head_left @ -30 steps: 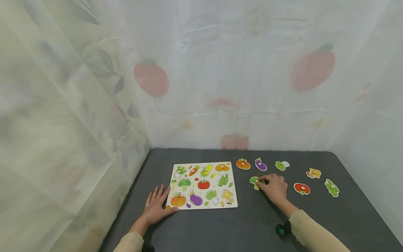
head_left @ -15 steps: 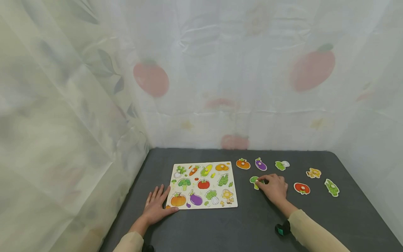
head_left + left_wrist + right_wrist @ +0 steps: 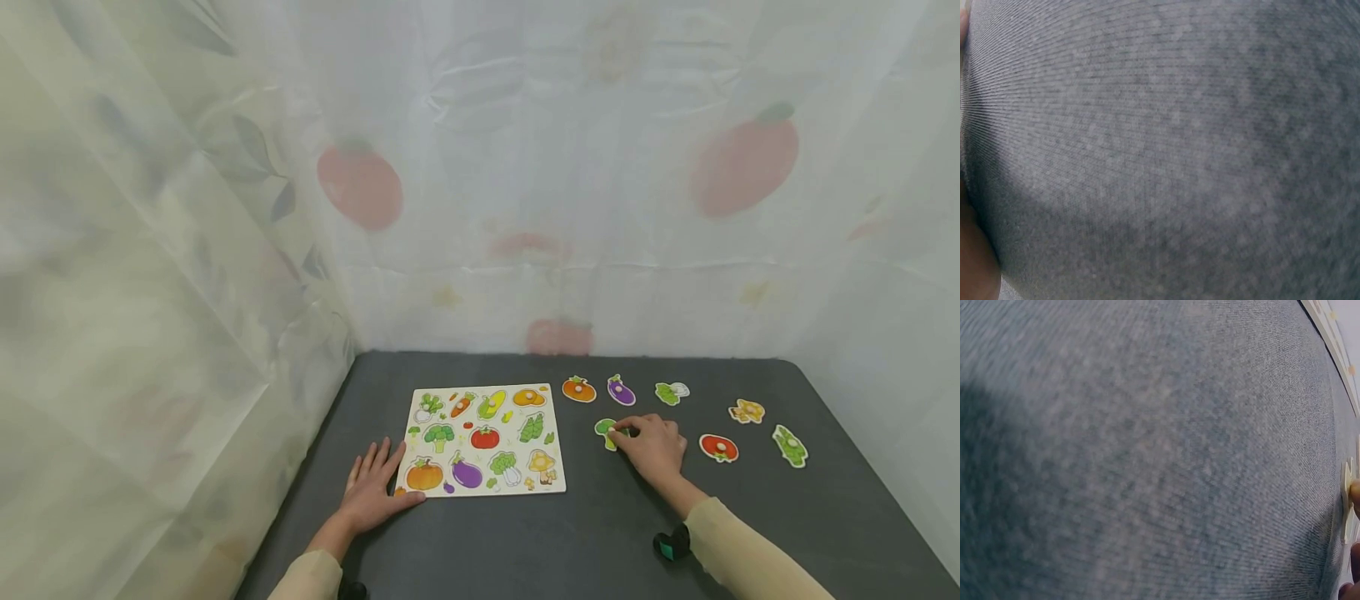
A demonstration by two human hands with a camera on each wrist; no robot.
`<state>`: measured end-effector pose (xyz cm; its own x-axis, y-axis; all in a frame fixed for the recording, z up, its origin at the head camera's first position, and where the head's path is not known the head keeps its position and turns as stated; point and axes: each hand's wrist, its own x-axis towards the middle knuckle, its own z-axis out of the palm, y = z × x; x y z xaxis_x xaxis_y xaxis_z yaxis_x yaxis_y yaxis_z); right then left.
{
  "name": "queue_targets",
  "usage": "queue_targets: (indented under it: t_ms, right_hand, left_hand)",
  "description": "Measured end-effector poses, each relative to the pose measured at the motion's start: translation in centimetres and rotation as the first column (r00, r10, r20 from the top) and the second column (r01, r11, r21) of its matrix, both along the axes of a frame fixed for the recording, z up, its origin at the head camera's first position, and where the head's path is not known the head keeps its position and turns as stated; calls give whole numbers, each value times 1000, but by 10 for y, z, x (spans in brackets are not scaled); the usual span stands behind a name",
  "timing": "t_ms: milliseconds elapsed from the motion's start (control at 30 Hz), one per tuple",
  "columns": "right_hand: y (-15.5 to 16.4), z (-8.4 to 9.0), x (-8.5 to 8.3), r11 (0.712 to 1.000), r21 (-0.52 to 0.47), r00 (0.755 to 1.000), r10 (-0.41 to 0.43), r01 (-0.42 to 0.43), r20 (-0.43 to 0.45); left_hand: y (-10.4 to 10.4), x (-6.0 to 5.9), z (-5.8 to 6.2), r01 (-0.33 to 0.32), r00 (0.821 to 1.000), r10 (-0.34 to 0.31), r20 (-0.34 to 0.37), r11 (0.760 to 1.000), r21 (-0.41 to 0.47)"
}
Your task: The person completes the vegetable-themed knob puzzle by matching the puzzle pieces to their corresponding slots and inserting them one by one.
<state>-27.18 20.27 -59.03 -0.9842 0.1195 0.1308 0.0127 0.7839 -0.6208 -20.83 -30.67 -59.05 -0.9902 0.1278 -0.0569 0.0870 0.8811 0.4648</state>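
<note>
On the worktop: a dark grey cloth-covered worktop (image 3: 600, 533) carries everything.
Puzzle board: a vegetable puzzle board (image 3: 483, 440) lies flat, left of centre.
Left hand: left hand (image 3: 371, 492) lies flat, fingers spread, thumb touching the board's near left corner.
Right hand: right hand (image 3: 654, 446), grip pinching the peg of a broccoli piece (image 3: 606, 432) lying just right of the board.
Loose pieces: pumpkin piece (image 3: 579, 389), eggplant piece (image 3: 621, 390), tomato piece (image 3: 719, 447) lie nearby.

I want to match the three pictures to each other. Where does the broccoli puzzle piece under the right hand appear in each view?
Head: broccoli piece right of centre, at the right hand's fingertips, beside the puzzle board.
Left wrist: not in it.
Right wrist: probably the pale edge at the far right, by the fingers; too blurred to be sure.
Shared landmark: the dark grey table cloth.
</note>
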Motion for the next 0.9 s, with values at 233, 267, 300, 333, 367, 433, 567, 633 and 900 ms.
queue_targets:
  t_ms: [233, 267, 300, 333, 367, 433, 567, 633, 900]
  right_hand:
    - [-1, 2, 0, 1000, 13, 1000, -2, 2, 1]
    - [-2, 3, 0, 1000, 13, 1000, -1, 1, -1]
    - [-2, 3, 0, 1000, 14, 1000, -2, 2, -2]
    - [-2, 4, 0, 1000, 15, 1000, -2, 2, -3]
    - [-3, 4, 0, 1000, 14, 1000, -2, 2, -2]
    - [-3, 5, 0, 1000, 13, 1000, -2, 2, 1]
    - [-4, 7, 1, 1000, 12, 1000, -2, 2, 8]
    - [-5, 8, 1, 1000, 15, 1000, -1, 1, 4]
    - [-5, 4, 2, 998, 59, 999, 11, -9, -34]
  left_hand:
    - [-1, -2, -3, 4, 1000, -4, -3, 1000, 10]
    - [-1, -2, -3, 4, 1000, -4, -4, 1000, 11]
    - [-1, -2, -3, 5, 1000, -5, -7, 1000, 13]
    - [-1, -1, -3, 7, 1000, -7, -11, 1000, 16]
    - [-1, -1, -2, 10, 1000, -9, -15, 1000, 18]
    - [-1, 0, -2, 14, 1000, -14, -21, 1000, 21]
    - [0, 1, -1, 19, 999, -18, -28, 1000, 24]
    - [0, 1, 0, 18, 999, -17, -28, 999, 30]
    - [-1, 1, -2, 12, 1000, -11, -15, 1000, 29]
